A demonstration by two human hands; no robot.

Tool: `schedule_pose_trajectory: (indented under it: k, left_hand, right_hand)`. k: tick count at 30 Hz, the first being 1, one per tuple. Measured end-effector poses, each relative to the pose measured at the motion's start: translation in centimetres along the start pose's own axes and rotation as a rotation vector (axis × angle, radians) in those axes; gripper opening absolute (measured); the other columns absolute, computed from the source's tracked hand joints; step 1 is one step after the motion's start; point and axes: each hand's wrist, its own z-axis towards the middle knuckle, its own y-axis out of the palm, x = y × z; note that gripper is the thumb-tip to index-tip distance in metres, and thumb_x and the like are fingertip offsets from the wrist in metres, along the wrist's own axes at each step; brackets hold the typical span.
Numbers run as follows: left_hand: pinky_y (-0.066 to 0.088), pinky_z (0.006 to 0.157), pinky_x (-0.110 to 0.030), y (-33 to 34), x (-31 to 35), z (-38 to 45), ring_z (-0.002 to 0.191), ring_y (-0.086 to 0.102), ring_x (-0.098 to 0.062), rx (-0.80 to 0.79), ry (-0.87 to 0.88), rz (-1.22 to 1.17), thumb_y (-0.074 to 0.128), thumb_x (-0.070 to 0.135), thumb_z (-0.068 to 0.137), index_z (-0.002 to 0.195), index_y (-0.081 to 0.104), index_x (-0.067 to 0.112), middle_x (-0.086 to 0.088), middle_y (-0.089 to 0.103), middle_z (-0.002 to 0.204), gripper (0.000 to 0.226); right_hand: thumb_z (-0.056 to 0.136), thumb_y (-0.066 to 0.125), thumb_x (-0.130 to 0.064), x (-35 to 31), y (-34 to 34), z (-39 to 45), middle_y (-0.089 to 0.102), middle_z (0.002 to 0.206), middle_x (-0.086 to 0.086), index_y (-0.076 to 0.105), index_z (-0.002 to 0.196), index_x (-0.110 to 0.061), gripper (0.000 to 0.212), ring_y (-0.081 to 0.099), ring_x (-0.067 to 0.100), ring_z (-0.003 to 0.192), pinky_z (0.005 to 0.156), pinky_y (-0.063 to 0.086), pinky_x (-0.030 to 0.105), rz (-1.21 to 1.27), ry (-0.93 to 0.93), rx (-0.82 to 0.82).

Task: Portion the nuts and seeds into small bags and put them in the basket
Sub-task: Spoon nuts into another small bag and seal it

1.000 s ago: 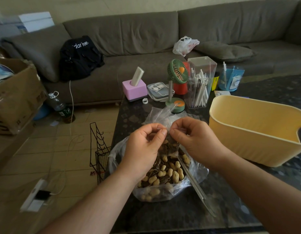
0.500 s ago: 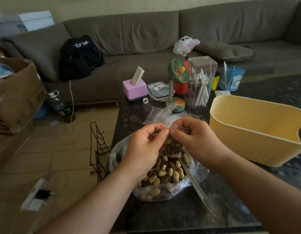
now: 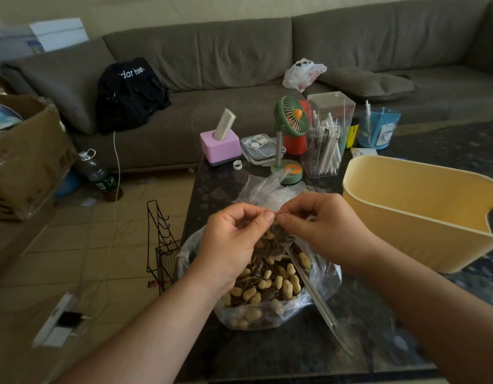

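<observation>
Both hands meet above the big bag [image 3: 267, 286] of peanuts and sunflower seeds, which sits on the dark table [image 3: 212, 187] near its front left edge. The left hand [image 3: 234, 242] and the right hand [image 3: 317, 225] each pinch the top edge of a small bag [image 3: 278, 239] between thumb and curled fingers, fingertips almost touching at the centre. The small bag is clear and hangs between the hands; seeds and a few peanuts show through it, but its lower outline blends with the nuts behind and cannot be traced. Whether its mouth is sealed cannot be told, as the fingers cover the top edge.

A pale strip [image 3: 317, 297] runs from under the right hand down across the big bag toward the table's near edge; what it is cannot be made out. Crumpled clear plastic [image 3: 264, 187] rises behind the hands, partly hidden by them.

The yellow basket [image 3: 411, 217] stands on the table to the right, well apart from the hands; its right end is cut off by the frame edge, and its floor is not visible.

At the table's far end stand a green fan [image 3: 291, 117], a clear pen box [image 3: 327, 137], a pink holder [image 3: 220, 145] and a blue cup [image 3: 378, 128]. Both forearms leave the frame at the bottom.
</observation>
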Motion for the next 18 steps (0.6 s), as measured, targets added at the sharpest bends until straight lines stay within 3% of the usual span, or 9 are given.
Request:
schedule_pose_trajectory:
  k: [3, 7, 9, 15, 18]
  left_hand:
    - [0.061, 0.093, -0.045, -0.20, -0.12, 0.21, 0.101, 0.077, -0.027, -0.025, -0.039, 0.015, 0.080, 0.023, 0.095, 0.094, 0.082, 0.023, -0.008, 0.081, 0.099, 0.002]
    - [0.055, 0.075, -0.019, -0.54, 0.12, 0.31, 0.086, 0.074, -0.008, -0.033, -0.059, 0.061, 0.076, 0.022, 0.096, 0.092, 0.083, 0.027, 0.000, 0.080, 0.091, 0.009]
    - [0.054, 0.071, -0.015, -0.62, 0.20, 0.35, 0.086, 0.074, -0.006, -0.042, -0.067, 0.077, 0.074, 0.021, 0.098, 0.090, 0.083, 0.029, 0.001, 0.080, 0.091, 0.015]
    - [0.051, 0.072, -0.022, -0.36, 0.08, 0.27, 0.069, 0.065, 0.000, -0.040, -0.042, 0.081, 0.073, 0.017, 0.099, 0.094, 0.080, 0.018, 0.010, 0.072, 0.071, 0.009]
    - [0.053, 0.073, -0.021, -0.23, 0.18, 0.31, 0.073, 0.068, -0.001, -0.034, -0.049, 0.067, 0.072, 0.018, 0.100, 0.098, 0.080, 0.014, 0.009, 0.075, 0.075, 0.009]
  right_hand:
    - [0.092, 0.079, -0.029, 0.28, 0.01, 0.11, 0.077, 0.080, -0.007, 0.078, 0.088, -0.029, 0.004, 0.072, 0.012, 0.074, 0.073, 0.062, 0.035, -0.074, 0.012, -0.006]
    - [0.090, 0.080, -0.032, 0.25, -0.14, 0.30, 0.074, 0.074, -0.008, 0.076, 0.082, -0.031, 0.009, 0.067, 0.008, 0.069, 0.064, 0.057, 0.025, -0.214, 0.010, 0.034]
    - [0.091, 0.079, -0.032, 0.03, -0.34, 0.31, 0.073, 0.074, -0.009, 0.076, 0.083, -0.032, 0.009, 0.067, 0.007, 0.071, 0.063, 0.056, 0.022, -0.246, 0.009, 0.013]
    - [0.094, 0.075, -0.037, -0.09, -0.52, 0.30, 0.075, 0.080, -0.005, 0.076, 0.089, -0.032, 0.008, 0.070, 0.013, 0.076, 0.075, 0.061, 0.038, -0.199, 0.040, -0.079]
    - [0.092, 0.073, -0.046, 0.05, -0.45, 0.22, 0.075, 0.078, -0.004, 0.077, 0.089, -0.031, 0.016, 0.070, 0.013, 0.072, 0.068, 0.060, 0.032, -0.139, 0.051, -0.056]
